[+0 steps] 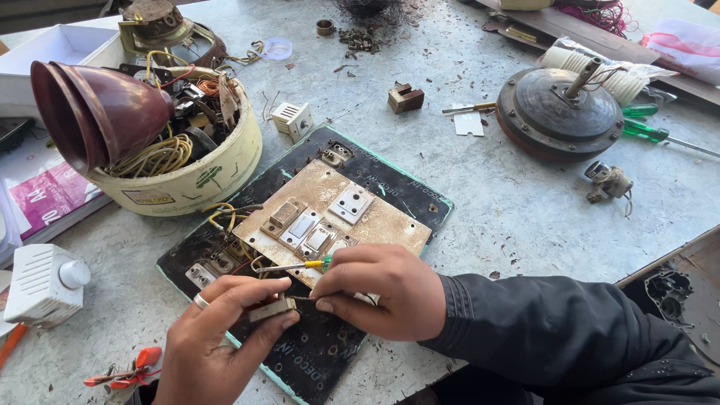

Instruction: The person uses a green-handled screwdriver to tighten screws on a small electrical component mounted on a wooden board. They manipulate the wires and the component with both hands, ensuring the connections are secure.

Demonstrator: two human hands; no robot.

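The left hand (pixel 214 337) pinches a small grey switch part (pixel 271 308) between thumb and fingers, a ring on one finger. The right hand (pixel 379 289) meets it from the other side, fingertips closed on a thin dark piece that touches the part's end; the same hand also grips a small screwdriver (pixel 294 265) with a green and yellow handle, its metal shaft pointing left (how the shaft sits against the part cannot be told). Both hands hover over the near end of the black board (pixel 315 352), which lies slantwise on the grey table (pixel 510 217).

On the board, just beyond the hands, sits a stained beige switch plate (pixel 375 225) carrying several switches and a socket, with yellow wires (pixel 219 215) curling from its left edge. Left of the board and beyond it stands a round cream tub (pixel 202 176) filled with wires and parts, a maroon funnel-shaped cup (pixel 90 112) leaning in it. Near the board's left, at the table edge, is a white dial regulator (pixel 45 283); by its near-left corner lie orange-handled pliers (pixel 124 371). Well to the board's right rests a round dark fan motor (pixel 559 112), with green-handled screwdrivers (pixel 645 129) just past it. Beyond the board's far corner sits a small white socket block (pixel 292 118).
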